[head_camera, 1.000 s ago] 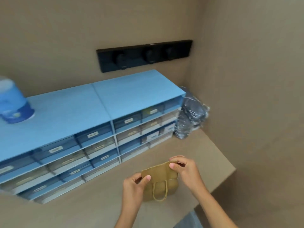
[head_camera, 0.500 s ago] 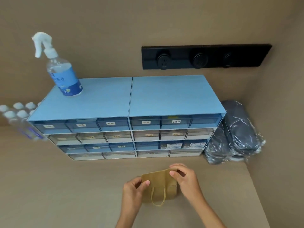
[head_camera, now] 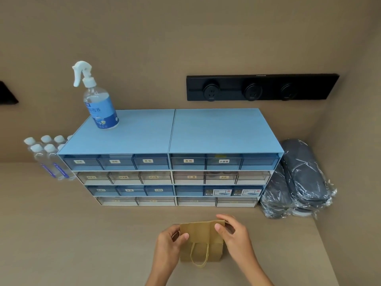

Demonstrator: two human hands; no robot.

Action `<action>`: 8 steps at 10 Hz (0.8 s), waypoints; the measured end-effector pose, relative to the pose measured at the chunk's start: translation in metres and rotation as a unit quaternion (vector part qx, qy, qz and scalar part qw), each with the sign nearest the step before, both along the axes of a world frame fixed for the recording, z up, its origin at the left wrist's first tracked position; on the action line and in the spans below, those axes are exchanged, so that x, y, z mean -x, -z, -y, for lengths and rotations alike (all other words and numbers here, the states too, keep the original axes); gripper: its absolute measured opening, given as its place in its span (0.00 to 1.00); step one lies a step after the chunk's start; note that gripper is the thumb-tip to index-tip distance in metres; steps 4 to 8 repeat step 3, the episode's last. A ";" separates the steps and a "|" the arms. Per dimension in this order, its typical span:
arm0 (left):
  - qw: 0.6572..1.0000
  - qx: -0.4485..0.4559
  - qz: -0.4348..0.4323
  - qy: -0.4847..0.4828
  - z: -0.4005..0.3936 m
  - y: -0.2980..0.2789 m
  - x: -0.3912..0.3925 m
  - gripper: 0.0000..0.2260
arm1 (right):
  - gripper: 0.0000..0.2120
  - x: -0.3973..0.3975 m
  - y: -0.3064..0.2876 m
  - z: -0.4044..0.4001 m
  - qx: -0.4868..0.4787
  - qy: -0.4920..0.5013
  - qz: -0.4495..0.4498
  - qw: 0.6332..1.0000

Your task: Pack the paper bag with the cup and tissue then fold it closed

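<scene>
A small brown paper bag (head_camera: 201,237) with a twisted paper handle stands on the tan counter near its front edge. Its top edge is pinched flat between my two hands. My left hand (head_camera: 170,243) grips the bag's upper left corner with thumb in front. My right hand (head_camera: 235,237) holds the upper right corner, thumb on the front face. The handle loop hangs down the front of the bag. No cup or tissue shows; the bag's inside is hidden.
A blue drawer cabinet (head_camera: 171,157) with labelled drawers stands behind the bag. A spray bottle (head_camera: 97,100) sits on its top left. Several small water bottles (head_camera: 47,157) stand at the left, wrapped dark bundles (head_camera: 299,180) at the right. A black socket strip (head_camera: 261,87) is on the wall.
The view has swung left and levelled, bringing the spray bottle and water bottles into sight. Both hands keep their hold on the bag's top, which stays in place.
</scene>
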State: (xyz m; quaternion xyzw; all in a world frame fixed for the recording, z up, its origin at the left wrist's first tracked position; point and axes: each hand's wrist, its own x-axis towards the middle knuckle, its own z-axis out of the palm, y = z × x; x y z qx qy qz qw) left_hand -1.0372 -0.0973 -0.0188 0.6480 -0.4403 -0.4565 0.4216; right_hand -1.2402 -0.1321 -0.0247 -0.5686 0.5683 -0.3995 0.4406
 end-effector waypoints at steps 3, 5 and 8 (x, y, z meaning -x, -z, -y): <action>1.000 0.011 0.012 -0.001 0.004 -0.006 -0.007 0.22 | 0.15 -0.001 -0.025 -0.005 0.022 0.003 -0.012 1.000; 1.000 0.011 0.012 -0.001 0.004 -0.006 -0.007 0.22 | 0.15 -0.001 -0.025 -0.005 0.022 0.003 -0.012 1.000; 1.000 0.011 0.012 -0.001 0.004 -0.006 -0.007 0.22 | 0.15 -0.001 -0.025 -0.005 0.022 0.003 -0.012 1.000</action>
